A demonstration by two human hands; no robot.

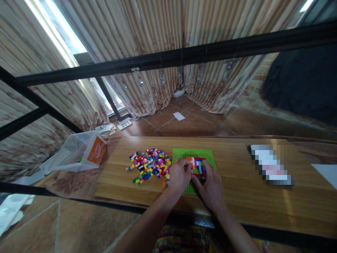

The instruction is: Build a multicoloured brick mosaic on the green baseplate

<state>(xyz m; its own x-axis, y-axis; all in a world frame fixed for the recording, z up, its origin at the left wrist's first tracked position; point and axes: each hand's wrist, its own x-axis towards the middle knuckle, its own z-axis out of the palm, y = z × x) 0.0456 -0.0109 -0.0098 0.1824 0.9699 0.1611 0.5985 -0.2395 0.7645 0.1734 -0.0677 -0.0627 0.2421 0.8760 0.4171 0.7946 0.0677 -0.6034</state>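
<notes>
Bare forearms (pixel 150 218) extend to hands (pixel 179 176) seemingly touching joined bricks (pixel 196 165).

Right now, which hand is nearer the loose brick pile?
The left hand, beside the pile; the right hand is farther, toward the right edge of the green board.

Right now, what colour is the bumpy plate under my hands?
The plate is bright green, best seen in the head view.
</notes>
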